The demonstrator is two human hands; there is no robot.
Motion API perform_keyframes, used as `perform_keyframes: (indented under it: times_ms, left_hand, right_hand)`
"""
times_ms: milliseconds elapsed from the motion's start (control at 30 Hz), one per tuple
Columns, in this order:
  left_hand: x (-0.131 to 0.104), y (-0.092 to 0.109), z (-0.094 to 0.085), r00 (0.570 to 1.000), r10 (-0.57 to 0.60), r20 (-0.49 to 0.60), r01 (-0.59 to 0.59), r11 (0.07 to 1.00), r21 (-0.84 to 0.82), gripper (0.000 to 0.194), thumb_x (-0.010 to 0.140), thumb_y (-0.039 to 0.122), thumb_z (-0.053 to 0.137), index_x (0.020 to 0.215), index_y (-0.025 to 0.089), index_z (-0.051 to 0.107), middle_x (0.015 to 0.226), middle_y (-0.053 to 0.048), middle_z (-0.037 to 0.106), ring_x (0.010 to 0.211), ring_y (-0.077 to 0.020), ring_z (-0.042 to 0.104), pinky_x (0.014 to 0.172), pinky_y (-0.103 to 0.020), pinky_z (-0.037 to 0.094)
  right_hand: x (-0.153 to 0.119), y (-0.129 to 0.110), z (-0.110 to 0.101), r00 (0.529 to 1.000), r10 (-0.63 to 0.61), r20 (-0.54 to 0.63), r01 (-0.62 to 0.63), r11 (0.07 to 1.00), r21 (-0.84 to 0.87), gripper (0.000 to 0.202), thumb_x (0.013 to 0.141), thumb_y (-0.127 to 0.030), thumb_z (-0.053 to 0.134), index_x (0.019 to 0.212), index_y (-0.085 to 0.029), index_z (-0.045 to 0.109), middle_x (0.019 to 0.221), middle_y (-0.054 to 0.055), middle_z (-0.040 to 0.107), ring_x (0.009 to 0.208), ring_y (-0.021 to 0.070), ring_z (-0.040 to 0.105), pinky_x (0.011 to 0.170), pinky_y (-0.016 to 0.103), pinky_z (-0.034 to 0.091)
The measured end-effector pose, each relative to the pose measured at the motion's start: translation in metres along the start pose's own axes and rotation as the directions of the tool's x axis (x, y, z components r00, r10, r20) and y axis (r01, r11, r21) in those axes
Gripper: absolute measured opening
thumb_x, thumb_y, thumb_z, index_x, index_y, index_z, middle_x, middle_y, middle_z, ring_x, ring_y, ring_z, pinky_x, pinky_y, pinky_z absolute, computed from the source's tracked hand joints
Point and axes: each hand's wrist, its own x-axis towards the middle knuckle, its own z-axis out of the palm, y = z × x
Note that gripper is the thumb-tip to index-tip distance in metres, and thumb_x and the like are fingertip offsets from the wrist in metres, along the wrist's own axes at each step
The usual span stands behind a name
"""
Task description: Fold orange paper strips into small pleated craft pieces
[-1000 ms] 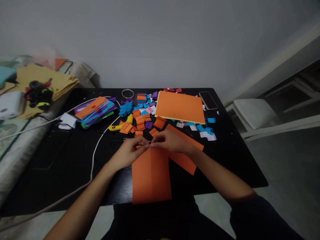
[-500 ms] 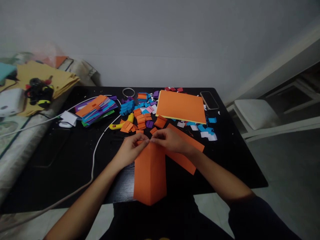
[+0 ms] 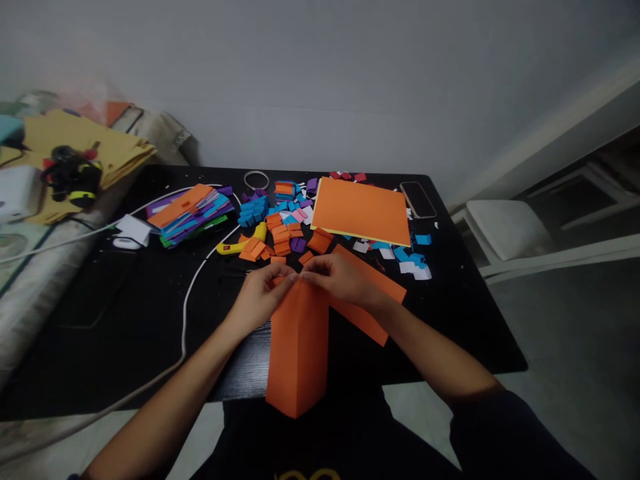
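An orange sheet of paper point(image 3: 299, 347) with a lengthwise crease hangs over the table's front edge toward my lap. My left hand point(image 3: 267, 290) pinches its far end just left of the crease. Close beside it, my right hand point(image 3: 337, 277) pinches the same end on the right, the fingertips of both hands nearly meeting. Under my right wrist lies another orange strip of paper point(image 3: 367, 293), slanting on the black table. Small folded orange paper pieces point(image 3: 281, 233) sit just beyond my hands, next to a yellow glue gun point(image 3: 231, 248).
A stack of orange and yellow sheets point(image 3: 363, 210) lies at the back, with a phone point(image 3: 418, 200) to its right. Coloured folded strips point(image 3: 193, 212) are piled at left. A white cable point(image 3: 186, 313) crosses the table. A tape-like ring point(image 3: 257, 180) and blue paper pieces point(image 3: 253, 211) lie behind.
The orange sheet's two halves have bent more sharply along the crease, and it looks narrower. Both hands keep their pinch in nearly the same place. The view has shifted slightly.
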Motion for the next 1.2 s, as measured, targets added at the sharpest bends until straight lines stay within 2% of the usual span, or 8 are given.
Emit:
perform_keyframes:
  times_ms: [200,433,667,767,1000,1100,1133,1200]
  left_hand:
    - [0.001,-0.003,-0.001,1.000,-0.022,-0.023,0.022,1.000,0.003,0.034,0.089,0.051,0.065,0.090,0.017,0.074,0.067,0.002,0.062,0.050,-0.0106,0.042,0.047,-0.024,0.032]
    - [-0.002,-0.013,0.000,0.996,-0.015,-0.084,0.020,0.998,0.067,0.034,0.089,0.049,0.067,0.090,0.017,0.077,0.078,-0.002,0.073,0.060,-0.0138,0.053,0.056,-0.025,0.037]
    - [-0.007,-0.020,0.007,0.988,0.001,-0.158,0.014,0.996,0.093,0.033,0.091,0.047,0.063,0.090,0.018,0.077,0.088,-0.004,0.079,0.078,-0.0188,0.068,0.073,-0.027,0.048]
    - [-0.007,-0.023,0.009,0.984,0.014,-0.176,0.005,0.994,0.108,0.031,0.091,0.046,0.064,0.089,0.018,0.077,0.089,-0.003,0.080,0.081,-0.0196,0.070,0.076,-0.028,0.050]
    - [-0.007,-0.029,0.008,0.975,0.089,-0.206,-0.049,0.981,0.189,0.028,0.096,0.043,0.062,0.093,0.019,0.076,0.092,-0.003,0.081,0.083,-0.0200,0.074,0.077,-0.028,0.055]
    - [-0.006,-0.033,0.006,0.966,0.168,-0.198,-0.117,0.961,0.249,0.026,0.097,0.041,0.063,0.105,0.019,0.074,0.100,-0.005,0.081,0.090,-0.0206,0.076,0.083,-0.029,0.056]
    - [-0.006,-0.035,0.005,0.962,0.199,-0.187,-0.144,0.951,0.274,0.026,0.097,0.040,0.063,0.108,0.019,0.073,0.101,-0.005,0.080,0.091,-0.0206,0.076,0.083,-0.029,0.057]
    - [-0.007,-0.038,0.002,0.954,0.259,-0.151,-0.198,0.923,0.331,0.024,0.098,0.037,0.063,0.111,0.018,0.071,0.100,-0.006,0.079,0.090,-0.0204,0.075,0.083,-0.030,0.058]
  right_hand:
    - [0.002,0.004,-0.002,0.999,0.023,-0.036,-0.023,1.000,0.000,0.027,0.084,-0.046,0.079,0.084,-0.019,0.075,0.087,0.004,0.078,0.085,0.0210,0.071,0.078,0.032,0.052]
    - [0.004,0.010,0.002,0.998,0.000,-0.069,-0.001,1.000,-0.011,0.015,0.088,-0.034,0.075,0.086,-0.019,0.077,0.090,0.005,0.079,0.090,0.0215,0.073,0.085,0.034,0.053]
    - [0.003,0.019,0.010,0.992,0.019,-0.124,-0.017,1.000,0.015,0.017,0.086,-0.034,0.076,0.086,-0.017,0.077,0.089,0.006,0.080,0.090,0.0218,0.074,0.083,0.033,0.055]
    - [0.002,0.023,0.012,0.989,0.007,-0.145,-0.006,1.000,0.006,0.019,0.087,-0.035,0.075,0.088,-0.016,0.078,0.089,0.006,0.080,0.088,0.0215,0.074,0.081,0.032,0.056]
    - [0.002,0.023,0.011,0.980,-0.049,-0.191,0.032,0.995,-0.091,0.017,0.091,-0.031,0.072,0.090,-0.015,0.078,0.092,0.007,0.080,0.091,0.0226,0.075,0.087,0.035,0.056]
    - [-0.003,0.024,0.014,0.957,-0.169,-0.235,0.109,0.963,-0.248,0.020,0.093,-0.027,0.071,0.108,-0.015,0.076,0.110,0.011,0.078,0.106,0.0254,0.073,0.100,0.042,0.055]
    - [-0.007,0.025,0.016,0.942,-0.251,-0.224,0.160,0.921,-0.356,0.024,0.095,-0.025,0.068,0.117,-0.015,0.074,0.120,0.013,0.076,0.115,0.0265,0.070,0.106,0.045,0.053]
    - [-0.018,0.031,0.021,0.903,-0.413,-0.116,0.270,0.757,-0.595,0.033,0.102,-0.021,0.057,0.133,-0.015,0.067,0.137,0.016,0.068,0.133,0.0278,0.061,0.116,0.049,0.048]
